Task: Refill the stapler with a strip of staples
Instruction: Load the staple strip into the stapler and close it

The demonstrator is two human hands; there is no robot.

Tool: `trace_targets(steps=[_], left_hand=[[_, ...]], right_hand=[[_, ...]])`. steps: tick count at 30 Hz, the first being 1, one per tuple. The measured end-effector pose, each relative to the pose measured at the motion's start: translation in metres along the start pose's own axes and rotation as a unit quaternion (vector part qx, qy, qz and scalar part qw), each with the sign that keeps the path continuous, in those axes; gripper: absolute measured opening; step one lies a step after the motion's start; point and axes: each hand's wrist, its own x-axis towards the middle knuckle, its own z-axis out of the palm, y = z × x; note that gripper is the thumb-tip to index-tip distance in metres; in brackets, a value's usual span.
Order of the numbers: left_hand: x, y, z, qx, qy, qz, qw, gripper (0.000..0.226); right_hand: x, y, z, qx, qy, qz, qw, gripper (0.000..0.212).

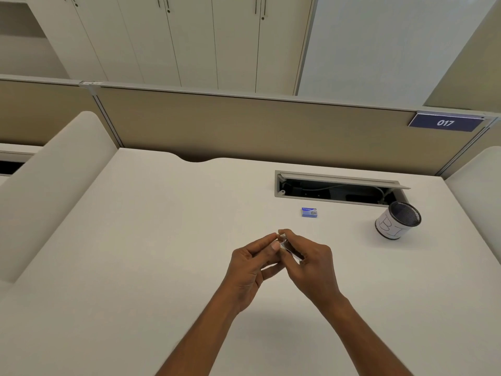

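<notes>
A small stapler [291, 251], dark with a shiny metal edge, sits between my two hands above the middle of the white desk [162, 253]. My right hand [311, 263] grips it, fingers curled round its body. My left hand [250, 263] pinches its far end with thumb and forefinger. Most of the stapler is hidden by my fingers, and I cannot tell if it stands open. A small blue staple box [309, 212] lies on the desk beyond my hands.
A black mesh pen cup [398, 223] wrapped in white paper stands at the right. Behind the box an open cable hatch [336, 189] is set into the desk. A beige partition [244, 126] runs along the back, with padded dividers at both sides.
</notes>
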Motion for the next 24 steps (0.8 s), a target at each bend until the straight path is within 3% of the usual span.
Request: trace_targets(steps=[4, 8, 13, 17, 24], left_hand=[[0.001, 0.003, 0.000, 0.012, 0.003, 0.004, 1.000, 0.044], [0.002, 0.007, 0.000, 0.032, 0.013, 0.008, 0.999, 0.051], [0.002, 0.008, 0.000, 0.076, 0.015, 0.004, 0.997, 0.052], [0.003, 0.011, -0.002, 0.089, 0.008, -0.018, 0.996, 0.048], [0.009, 0.016, -0.010, 0.143, 0.025, -0.083, 0.986, 0.032]], right_hand=[[0.003, -0.004, -0.001, 0.042, -0.018, 0.024, 0.999, 0.022], [0.010, -0.011, -0.007, 0.151, -0.032, 0.138, 0.978, 0.017], [0.013, -0.008, -0.010, 0.244, -0.080, 0.208, 0.944, 0.037], [0.015, -0.003, -0.011, 0.219, -0.107, 0.215, 0.946, 0.046], [0.008, 0.009, -0.013, 0.027, -0.208, 0.131, 0.969, 0.039]])
